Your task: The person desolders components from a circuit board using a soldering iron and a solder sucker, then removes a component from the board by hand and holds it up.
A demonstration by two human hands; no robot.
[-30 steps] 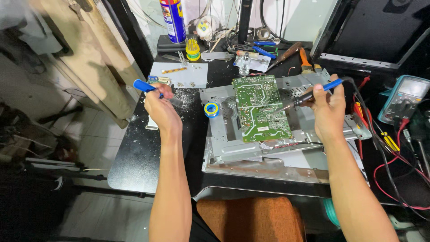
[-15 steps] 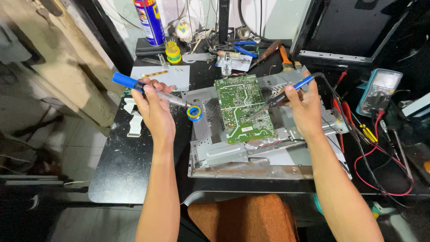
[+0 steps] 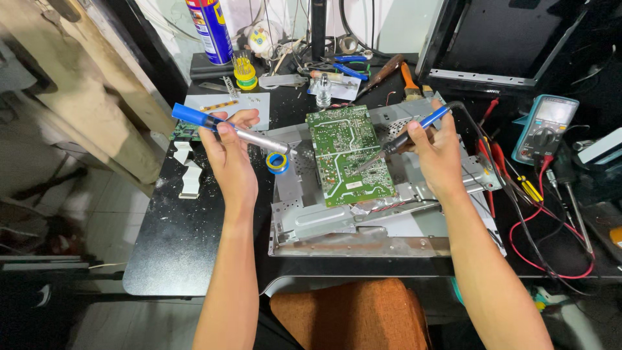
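At a cluttered black workbench (image 3: 194,259), my left hand (image 3: 228,155) was clenched around a desoldering pump (image 3: 227,131) — blue at the rear, silver barrel pointing right and slightly down — held above the table's left side, its tip just over a small blue-and-yellow spool (image 3: 278,162). My right hand (image 3: 439,155) gripped a blue-handled soldering iron (image 3: 405,138), fingers wrapped around the black grip, the tip angled down-left and meeting the green circuit board (image 3: 348,155). That board lay flat on a grey metal chassis (image 3: 363,227) at the table's centre, between my two hands. The iron's black cord (image 3: 518,214) trailed off to the right.

To the far right rested a teal multimeter (image 3: 544,129) with red leads (image 3: 551,259) looping across the table. Behind the board stood a blue spray can (image 3: 208,29), a yellow-green holder of small bits (image 3: 244,71), a small clear bottle (image 3: 324,91), blue-handled pliers (image 3: 346,65) and an orange-handled tool (image 3: 408,78). White ribbon strips (image 3: 188,172) lay left of my left wrist — near the table's edge. An orange-brown seat cushion (image 3: 350,314) showed below the table.
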